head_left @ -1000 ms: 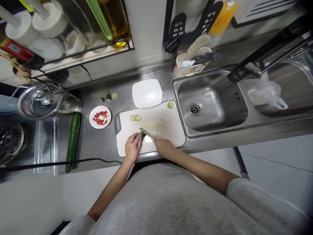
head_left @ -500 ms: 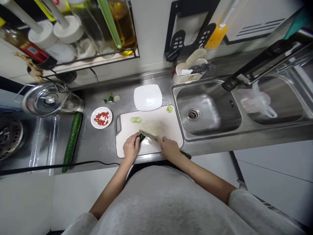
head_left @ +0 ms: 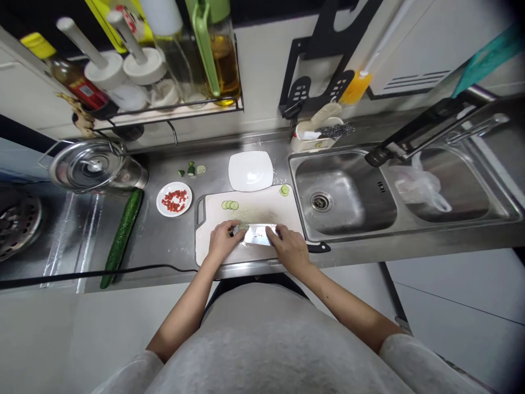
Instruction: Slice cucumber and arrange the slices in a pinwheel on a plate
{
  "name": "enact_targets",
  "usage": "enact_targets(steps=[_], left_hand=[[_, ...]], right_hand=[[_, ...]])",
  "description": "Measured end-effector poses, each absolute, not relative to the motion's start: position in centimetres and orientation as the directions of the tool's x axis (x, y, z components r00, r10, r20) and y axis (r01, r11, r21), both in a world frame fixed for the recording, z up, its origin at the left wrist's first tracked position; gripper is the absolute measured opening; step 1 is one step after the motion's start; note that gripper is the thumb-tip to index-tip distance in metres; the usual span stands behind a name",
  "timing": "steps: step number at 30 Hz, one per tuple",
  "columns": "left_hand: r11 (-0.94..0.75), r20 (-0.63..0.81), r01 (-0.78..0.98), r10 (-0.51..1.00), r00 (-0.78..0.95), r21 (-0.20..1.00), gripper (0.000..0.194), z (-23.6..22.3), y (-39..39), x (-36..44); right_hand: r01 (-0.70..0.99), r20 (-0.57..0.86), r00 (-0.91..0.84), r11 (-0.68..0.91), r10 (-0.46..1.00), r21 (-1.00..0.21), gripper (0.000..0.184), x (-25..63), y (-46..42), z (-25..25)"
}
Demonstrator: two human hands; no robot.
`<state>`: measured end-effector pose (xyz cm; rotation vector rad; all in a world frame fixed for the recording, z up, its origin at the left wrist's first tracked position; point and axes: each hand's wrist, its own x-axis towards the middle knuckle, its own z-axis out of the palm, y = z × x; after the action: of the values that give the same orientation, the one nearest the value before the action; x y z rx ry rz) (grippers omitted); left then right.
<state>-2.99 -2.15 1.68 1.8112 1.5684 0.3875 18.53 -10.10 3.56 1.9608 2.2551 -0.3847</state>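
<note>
While I watch from afar, slicing looks partway along: a short row of cucumber slices [head_left: 230, 205] at the upper left of the cutting board [head_left: 211, 249], a small slice stack [head_left: 284, 190] at its upper right corner, trimmings [head_left: 191, 171] on the counter [head_left: 172, 235]. Left hand [head_left: 222, 241] closed around a cucumber piece [head_left: 243, 226] mid-board, mostly hidden. Right hand [head_left: 292, 249] pinches the knife [head_left: 258, 235] by its blade. I'd judge that piece unfinished; whole cucumber [head_left: 123, 238], far left, uncut.
</note>
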Motion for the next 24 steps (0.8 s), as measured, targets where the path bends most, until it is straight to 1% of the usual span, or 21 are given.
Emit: enact_targets(steps=[2, 4, 6, 9, 12, 15, 19, 24], left_hand=[[0.007, -0.238, 0.708, 0.944, 0.228, 0.706, 0.030, 1.4, -1.9, -3.0], [0.010, -0.229, 0.688, 0.946, 0.228, 0.726, 0.025, 1.1, -1.6, -2.9], [0.012, -0.214, 0.682, 0.953, 0.213, 0.731, 0.020, 0.7, -1.4, -2.8], [0.059, -0.237, 0.688, 0.957, 0.166, 0.723, 0.018, 0.3, -0.9, -2.3], [0.099, -0.252, 0.721, 0.962, 0.107, 0.685, 0.018, -0.2, -0.1, -1.6], [0.092, -0.231, 0.780, 0.970, 0.068, 0.619, 0.018, -0.8, 1.2, -0.8], [0.085, -0.221, 0.838, 0.974, 0.044, 0.539, 0.020, -1.6, 3.1, 0.0], [0.049, -0.163, 0.870, 0.986, 0.036, 0.491, 0.023, -2.3, 4.5, 0.3]], right_hand=[[0.986, -0.264, -0.145, 0.116, 0.954, -0.122, 0.049, 18.5, -10.2, 3.6], [0.986, -0.266, -0.138, 0.108, 0.954, -0.126, 0.050, 18.4, -10.4, 3.5], [0.988, -0.267, -0.127, 0.098, 0.955, -0.118, 0.049, 18.3, -10.5, 3.5], [0.991, -0.269, -0.109, 0.085, 0.957, -0.099, 0.047, 18.4, -10.7, 3.5], [0.994, -0.259, -0.089, 0.071, 0.962, -0.080, 0.044, 18.6, -11.0, 3.6], [0.997, -0.245, -0.053, 0.038, 0.968, -0.068, 0.042, 19.1, -11.4, 3.6], [0.998, -0.247, -0.012, -0.005, 0.969, -0.068, 0.041, 19.6, -11.7, 3.6], [0.997, -0.256, 0.027, -0.044, 0.966, -0.063, 0.043, 19.9, -12.0, 3.7]])
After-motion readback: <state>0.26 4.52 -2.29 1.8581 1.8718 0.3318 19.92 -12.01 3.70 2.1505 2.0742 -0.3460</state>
